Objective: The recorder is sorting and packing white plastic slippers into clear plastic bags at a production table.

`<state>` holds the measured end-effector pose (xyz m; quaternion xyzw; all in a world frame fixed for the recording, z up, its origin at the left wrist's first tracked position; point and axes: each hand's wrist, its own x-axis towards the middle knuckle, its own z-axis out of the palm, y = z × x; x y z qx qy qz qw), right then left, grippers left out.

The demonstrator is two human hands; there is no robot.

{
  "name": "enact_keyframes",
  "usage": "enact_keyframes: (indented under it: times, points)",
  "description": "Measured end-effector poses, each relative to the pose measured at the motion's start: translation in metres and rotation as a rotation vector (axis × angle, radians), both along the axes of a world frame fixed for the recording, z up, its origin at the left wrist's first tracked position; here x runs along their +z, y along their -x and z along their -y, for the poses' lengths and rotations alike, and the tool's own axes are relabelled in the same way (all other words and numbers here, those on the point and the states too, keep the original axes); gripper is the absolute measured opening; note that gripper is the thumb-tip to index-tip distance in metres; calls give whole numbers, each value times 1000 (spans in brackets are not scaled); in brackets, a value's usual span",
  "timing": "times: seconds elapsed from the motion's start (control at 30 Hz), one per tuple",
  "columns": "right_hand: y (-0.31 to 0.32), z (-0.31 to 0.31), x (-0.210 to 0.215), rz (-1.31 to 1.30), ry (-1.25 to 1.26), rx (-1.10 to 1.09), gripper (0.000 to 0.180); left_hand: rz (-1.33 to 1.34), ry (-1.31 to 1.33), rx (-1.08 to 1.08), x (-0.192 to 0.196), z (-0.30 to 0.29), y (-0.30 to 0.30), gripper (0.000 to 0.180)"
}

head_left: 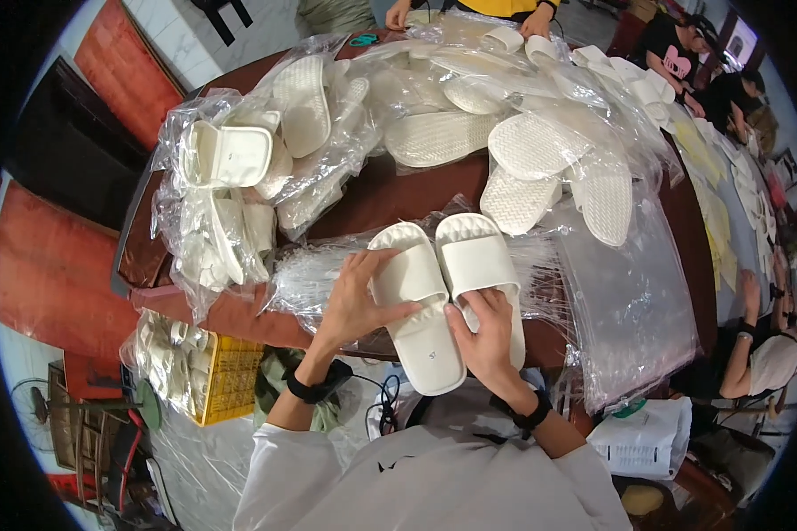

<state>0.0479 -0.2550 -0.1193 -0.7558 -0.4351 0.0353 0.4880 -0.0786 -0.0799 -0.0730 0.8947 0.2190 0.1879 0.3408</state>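
Observation:
Two white slippers lie side by side in front of me, toes pointing away, above the table's near edge. My left hand grips the left slipper by its outer side, thumb across the strap's lower edge. The right slipper is in my right hand, whose fingers reach under its strap while the thumb lies at the gap between the two. Beneath and around the pair are bundles of thin clear strips, and a stack of clear plastic bags lies to the right.
Loose and bagged white slippers heap across the far side of the dark red table. More bagged slippers pile at the left. A yellow crate stands below left. Across the table, a person's hands touch slippers; other people sit at right.

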Motion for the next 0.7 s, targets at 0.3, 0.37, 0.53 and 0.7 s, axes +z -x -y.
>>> enact_keyframes:
  times: [0.3, 0.37, 0.53, 0.7]
  points:
    - [-8, 22, 33, -242, -195, -162, 15, 93, -7, 7, 36, 42, -22, 75]
    - [-12, 37, 44, -223, -249, -165, 14, 125, -69, -41, 50, 57, -28, 76]
    - [-39, 94, 66, -124, -276, -277, 13, 234, -51, -187, 68, 100, -49, 76]
    - [-70, 169, 86, -315, -314, -429, 6, 490, 136, -164, 28, 142, -75, 41]
